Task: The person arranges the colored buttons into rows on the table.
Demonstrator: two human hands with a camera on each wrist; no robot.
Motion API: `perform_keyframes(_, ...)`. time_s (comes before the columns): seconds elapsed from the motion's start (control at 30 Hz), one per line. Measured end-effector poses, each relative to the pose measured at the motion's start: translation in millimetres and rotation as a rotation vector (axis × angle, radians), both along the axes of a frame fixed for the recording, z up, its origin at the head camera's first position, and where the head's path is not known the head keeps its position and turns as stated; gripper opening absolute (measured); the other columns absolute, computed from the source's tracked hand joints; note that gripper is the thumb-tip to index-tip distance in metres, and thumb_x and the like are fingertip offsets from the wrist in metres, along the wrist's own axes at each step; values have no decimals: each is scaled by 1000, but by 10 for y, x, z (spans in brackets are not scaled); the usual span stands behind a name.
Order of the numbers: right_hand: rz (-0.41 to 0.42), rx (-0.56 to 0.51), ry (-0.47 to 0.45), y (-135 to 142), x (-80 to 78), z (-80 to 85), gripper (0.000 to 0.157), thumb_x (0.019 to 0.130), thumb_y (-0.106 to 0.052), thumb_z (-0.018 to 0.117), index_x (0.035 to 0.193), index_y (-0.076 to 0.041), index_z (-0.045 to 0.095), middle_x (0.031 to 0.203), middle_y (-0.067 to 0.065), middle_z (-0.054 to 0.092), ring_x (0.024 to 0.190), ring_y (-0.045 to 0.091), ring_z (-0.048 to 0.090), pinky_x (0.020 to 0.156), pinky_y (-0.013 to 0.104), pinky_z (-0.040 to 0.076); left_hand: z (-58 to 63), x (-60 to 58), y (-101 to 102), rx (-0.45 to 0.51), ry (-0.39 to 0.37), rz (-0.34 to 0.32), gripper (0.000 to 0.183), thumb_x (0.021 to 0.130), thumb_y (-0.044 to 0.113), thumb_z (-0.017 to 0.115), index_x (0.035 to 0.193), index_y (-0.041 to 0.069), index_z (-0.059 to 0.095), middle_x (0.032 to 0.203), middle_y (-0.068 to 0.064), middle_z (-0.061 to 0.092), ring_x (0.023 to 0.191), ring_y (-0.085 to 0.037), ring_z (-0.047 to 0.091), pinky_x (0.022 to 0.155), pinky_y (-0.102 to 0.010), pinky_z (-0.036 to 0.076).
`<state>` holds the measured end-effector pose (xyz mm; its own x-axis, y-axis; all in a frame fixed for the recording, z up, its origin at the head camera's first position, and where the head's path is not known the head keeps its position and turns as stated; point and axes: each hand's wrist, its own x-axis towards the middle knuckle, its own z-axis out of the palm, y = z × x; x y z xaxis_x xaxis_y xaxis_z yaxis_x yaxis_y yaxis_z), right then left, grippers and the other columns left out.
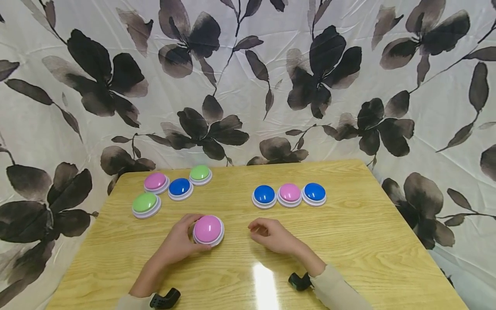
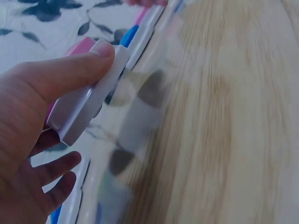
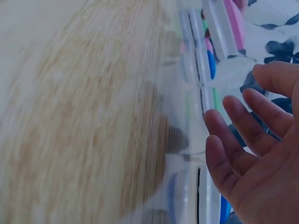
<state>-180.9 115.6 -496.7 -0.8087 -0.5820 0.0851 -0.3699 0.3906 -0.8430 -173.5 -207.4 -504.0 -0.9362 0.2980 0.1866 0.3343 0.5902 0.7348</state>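
Left wrist view: the left hand's (image 2: 28, 100) fingers (image 2: 77, 69) pinch 1 pink button (image 2: 81, 109) by its rim, raised above the surface (image 2: 224, 116) — smooth plastic could slip. The right hand's (image 1: 273, 236) loosely curved fingers hold nothing; 7 other buttons (image 1: 289, 193) lie beyond.

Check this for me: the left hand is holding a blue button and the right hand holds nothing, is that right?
Not quite: the head view shows the left hand holding a pink button, not blue. The right hand indeed holds nothing.

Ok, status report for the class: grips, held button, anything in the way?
Left grip holds pink button above table. Right grip empty. No obstacle visible between them.
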Motion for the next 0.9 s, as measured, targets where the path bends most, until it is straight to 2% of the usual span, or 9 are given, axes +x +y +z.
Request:
perform_keyframes(0.37,-43,-19,25,20,-15,4,49,91,-18,70,134,-1,51,127,16,55,104,28,59,86,41,51,64,-59,352,-10,-70,-56,87,55,41,95,130,16,58,129,4,53,120,-20,51,102,-47,41)
perform_keyframes(0.57,-58,-9,11,25,-33,52,60,87,-20,74,138,-4,48,134,13,52,108,27,57,88,43,49,108,-125,517,-9,-77,-83,87,55,51,92,130,24,57,127,11,53,119,-15,50,101,-45,42)
perform_keyframes(0.77,-51,4,7,36,-34,24,65,84,-24,78,139,-11,48,134,4,51,109,26,57,86,43,50,130,-158,657,7,-71,-145,84,57,47,93,130,26,56,127,12,52,117,-12,50,99,-44,43)
perform_keyframes(0.9,-40,-7,5,39,-20,-15,70,81,-25,81,141,-19,46,134,-3,51,107,21,58,82,41,51,142,-147,742,31,-72,-174,82,58,47,92,129,26,57,125,13,52,117,-11,49,99,-46,42)
